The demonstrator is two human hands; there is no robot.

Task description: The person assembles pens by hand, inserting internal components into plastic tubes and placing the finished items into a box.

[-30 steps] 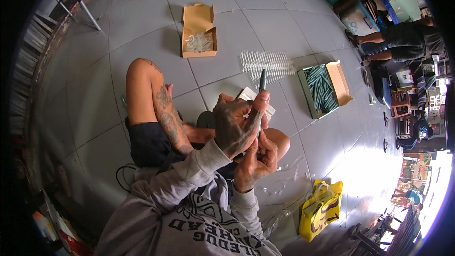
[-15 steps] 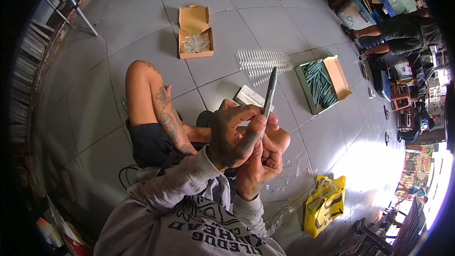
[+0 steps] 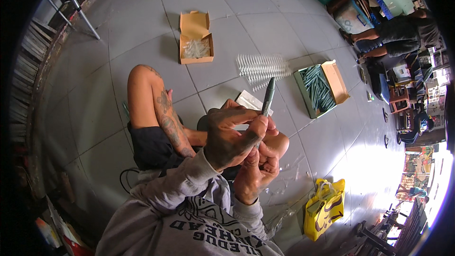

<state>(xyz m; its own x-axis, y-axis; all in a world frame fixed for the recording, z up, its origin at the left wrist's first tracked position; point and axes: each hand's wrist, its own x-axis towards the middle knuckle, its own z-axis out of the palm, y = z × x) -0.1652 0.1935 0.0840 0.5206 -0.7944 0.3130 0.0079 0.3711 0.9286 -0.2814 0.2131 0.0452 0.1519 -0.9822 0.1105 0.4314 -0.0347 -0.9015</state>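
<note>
A slim dark green pen (image 3: 268, 98) with a pointed tip stands slanted in front of me, tip up and away. My left hand (image 3: 235, 132) is closed round its middle, with thumb and fingers pressed against the barrel. Just below, my right hand (image 3: 256, 176) pinches at the pen's lower end, which is mostly hidden by the fingers. Beyond the hands lies a small pale flat box or packet (image 3: 247, 98), partly covered. An open green box (image 3: 303, 96) full of similar pens sits to the right.
Clear ridged plastic pieces (image 3: 263, 68) lie in rows on the grey tiled floor (image 3: 227, 33). Behind them stands an open cardboard box (image 3: 196, 60) with clear plastic bits. A yellow bag (image 3: 324, 211) lies at right, near plastic scraps. Another person's legs (image 3: 379, 40) show at far right.
Both hands have shifted slightly, and the pen has slid down towards my right hand, so less of it shows above my left fingers. The view has tilted a little.
</note>
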